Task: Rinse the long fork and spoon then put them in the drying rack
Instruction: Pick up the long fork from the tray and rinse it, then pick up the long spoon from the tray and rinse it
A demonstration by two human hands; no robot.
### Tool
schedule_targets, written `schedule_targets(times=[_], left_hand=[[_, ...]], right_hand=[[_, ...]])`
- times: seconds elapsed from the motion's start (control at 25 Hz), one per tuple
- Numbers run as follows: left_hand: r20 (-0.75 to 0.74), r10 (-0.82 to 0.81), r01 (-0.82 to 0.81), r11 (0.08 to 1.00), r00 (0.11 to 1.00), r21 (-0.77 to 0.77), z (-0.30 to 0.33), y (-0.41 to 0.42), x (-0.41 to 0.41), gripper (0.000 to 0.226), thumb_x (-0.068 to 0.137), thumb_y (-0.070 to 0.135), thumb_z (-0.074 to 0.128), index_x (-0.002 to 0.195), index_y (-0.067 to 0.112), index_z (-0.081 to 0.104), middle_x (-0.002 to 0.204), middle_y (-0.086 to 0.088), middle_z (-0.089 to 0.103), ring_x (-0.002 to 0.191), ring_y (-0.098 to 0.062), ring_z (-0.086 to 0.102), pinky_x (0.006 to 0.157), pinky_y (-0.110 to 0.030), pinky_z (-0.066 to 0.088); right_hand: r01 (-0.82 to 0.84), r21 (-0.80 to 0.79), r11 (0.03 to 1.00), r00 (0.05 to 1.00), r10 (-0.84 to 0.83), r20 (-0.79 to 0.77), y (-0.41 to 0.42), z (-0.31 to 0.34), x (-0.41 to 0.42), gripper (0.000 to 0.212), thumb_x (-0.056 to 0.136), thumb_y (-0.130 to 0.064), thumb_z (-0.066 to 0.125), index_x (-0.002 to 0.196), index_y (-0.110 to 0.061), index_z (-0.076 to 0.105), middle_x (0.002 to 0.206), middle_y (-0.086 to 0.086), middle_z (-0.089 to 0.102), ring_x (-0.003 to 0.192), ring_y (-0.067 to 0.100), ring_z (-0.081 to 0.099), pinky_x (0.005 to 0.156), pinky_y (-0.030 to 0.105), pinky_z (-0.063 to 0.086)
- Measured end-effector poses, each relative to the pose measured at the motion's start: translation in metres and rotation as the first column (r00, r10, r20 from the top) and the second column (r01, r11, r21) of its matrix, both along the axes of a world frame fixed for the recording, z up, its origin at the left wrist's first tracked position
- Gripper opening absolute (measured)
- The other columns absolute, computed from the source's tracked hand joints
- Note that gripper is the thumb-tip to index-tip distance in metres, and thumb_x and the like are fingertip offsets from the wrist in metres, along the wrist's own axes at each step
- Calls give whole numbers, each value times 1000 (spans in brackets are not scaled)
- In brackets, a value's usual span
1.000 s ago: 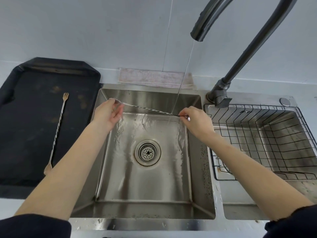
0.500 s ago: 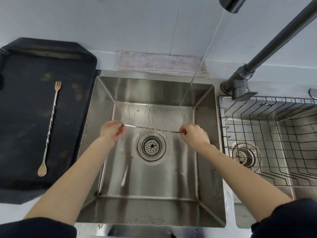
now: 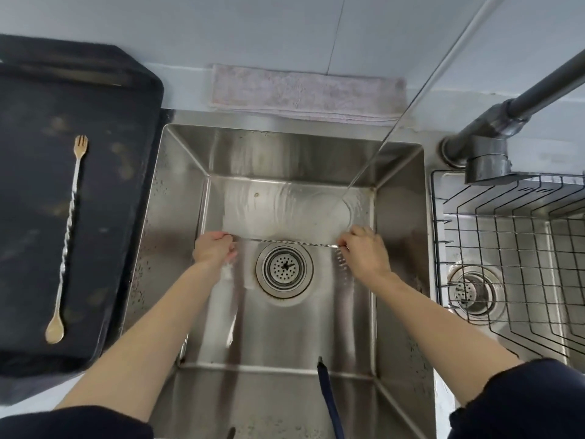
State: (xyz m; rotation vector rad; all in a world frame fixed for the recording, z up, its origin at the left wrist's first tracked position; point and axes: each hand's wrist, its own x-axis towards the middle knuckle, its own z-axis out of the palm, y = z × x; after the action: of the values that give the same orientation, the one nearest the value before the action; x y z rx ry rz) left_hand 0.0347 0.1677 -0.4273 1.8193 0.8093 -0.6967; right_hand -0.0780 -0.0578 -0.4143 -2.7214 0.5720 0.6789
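Over the sink basin (image 3: pixel 177 217), just above the round drain (image 3: pixel 284 267), I hold a long twisted metal utensil (image 3: pixel 291 242) level between my two hands, one end in each. My left hand (image 3: pixel 213 250) has its fingers curled around the left end, so that end is hidden inside my grip and I cannot tell whether it is the fork or the spoon end. My right hand (image 3: pixel 364 250) pinches the right end between thumb and fingertips, the other fingers folded in; that tip is also mostly covered. The thin stream of water (image 3: pixel 373 153) slants down from the upper right and lands on the basin floor behind my right hand, beyond the utensil rather than on it, and ripples spread across the wet steel there. To my left, on the dark tray (image 3: pixel 126 185), lies the second long utensil (image 3: pixel 68 236), well apart from the sink: its small fork end points away from me and its spoon end lies nearest me, both ends a golden colour with a twisted silver stem between. To my right, the wire drying rack (image 3: pixel 506 242) sits in the second basin, beside the dark faucet base (image 3: pixel 481 153). A pale folded cloth (image 3: pixel 304 93) lies along the wall behind the sink.
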Motion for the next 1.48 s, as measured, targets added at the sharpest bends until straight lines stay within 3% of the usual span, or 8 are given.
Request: schedule_targets(times=[0.16,0.32,0.52,0.64,0.76,0.92,1.12,1.48], left_hand=[[-53,13,-11,999,999,45,0,-4,1,35,86,-4,42,56,13,48,39,0,56,26,1,50,61,-25,49],[-66,13,-12,1000,998,10,5,-9,-1,31,88,0,42,61,14,47,64,-2,48,55,-8,46,57,-18,43],[-35,-89,91,995,995,40,17,-9,-5,21,86,4,42,76,7,60,57,0,58,49,-7,51,51,-19,42],[1,-226,225,971,974,82,29,-7,-10,39,88,9,45,126,2,51,101,-12,64,60,-8,47,65,-25,42],[46,-457,440,875,888,204,48,-2,-12,44,89,14,46,131,3,46,105,-8,63,97,-26,60,89,-31,45],[9,-702,668,681,712,299,85,3,-20,50,90,22,48,137,8,39,144,-13,44,134,-29,38,111,-32,29],[62,-856,749,481,513,455,136,15,-32,56,90,29,47,142,14,30,149,-11,36,137,-30,34,113,-39,31],[184,-889,642,434,419,632,195,76,-32,47,91,27,45,136,12,38,139,-14,46,121,-32,50,101,-45,43]], right_hand=[[4,0,1000,1000,-4,8,-1,-5,-2,27,95,-11,42,113,-14,62,120,9,56,116,28,47,97,35,36],[9,5,1000,1000,-9,-3,1,-4,-3,29,95,-10,42,117,-16,60,121,8,57,116,27,49,98,34,35],[2,0,1000,1000,-2,11,4,3,-5,30,95,-14,42,120,-17,59,123,6,58,118,24,49,102,33,31],[3,16,1000,1000,-4,23,6,16,-7,30,93,-13,43,119,-16,60,124,5,60,119,23,50,107,34,27],[-14,21,1000,1000,14,-3,11,36,-9,33,93,-17,44,124,-16,56,128,6,59,122,23,49,111,36,24],[-13,22,1000,1000,13,15,24,74,-15,39,92,-23,46,129,-12,50,133,8,54,127,25,45,114,40,21],[-21,62,998,997,16,74,46,126,-23,49,92,-28,49,137,-12,39,141,11,47,130,29,43,110,43,31],[-88,150,985,965,47,258,120,181,-5,44,92,-22,48,135,-15,44,137,11,51,125,30,49,99,41,45]])
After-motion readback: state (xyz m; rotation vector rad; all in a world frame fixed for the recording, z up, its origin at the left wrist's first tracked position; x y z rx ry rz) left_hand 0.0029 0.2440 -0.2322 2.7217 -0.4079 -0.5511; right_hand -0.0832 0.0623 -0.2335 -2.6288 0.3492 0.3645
